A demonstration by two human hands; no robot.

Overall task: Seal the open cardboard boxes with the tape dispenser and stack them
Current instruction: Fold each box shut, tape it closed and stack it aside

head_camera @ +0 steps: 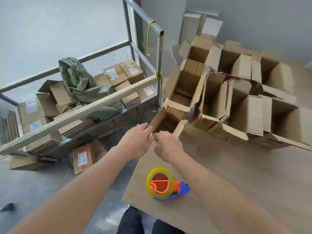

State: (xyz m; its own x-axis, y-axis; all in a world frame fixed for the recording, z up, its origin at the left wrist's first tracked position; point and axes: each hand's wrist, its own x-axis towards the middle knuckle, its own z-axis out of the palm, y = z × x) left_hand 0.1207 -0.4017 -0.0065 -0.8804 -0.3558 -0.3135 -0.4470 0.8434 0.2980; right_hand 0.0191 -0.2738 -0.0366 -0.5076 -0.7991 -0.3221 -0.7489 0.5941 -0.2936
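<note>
Reaching forward together, both hands meet at the near edge of the closest open box (164, 123), which sits at the table's left edge.

Head view:

1. Left hand (135, 142). Fingers extend to the box's near-left corner and touch the cardboard there. Whether they curl round the flap or only press on it cannot be told; the frame is blurred at the fingertips.
2. Right hand (166, 146). Fingers bend over the near flap at the box's rim, apparently pinching it. The likely purpose is to fold the flap inward or draw the box closer for sealing.
3. Box state. All four flaps stand open and the interior shows; no tape is visible on it. Sealing has not begun on this unit.
4. Tape dispenser (164, 184). It lies on the table (236, 166), near the front edge, between the forearms and well short of the box. Placed here, it stays within reach of either hand once the flaps are down.
5. Remaining boxes (236, 92). A cluster of open boxes stands behind and to the right, flaps up and touching one another. None appears sealed, and no stack is visible on the table.
6. Wire cart (81, 105). It stands on the floor left of the table and holds labelled cartons and a green sack (79, 80).
</note>
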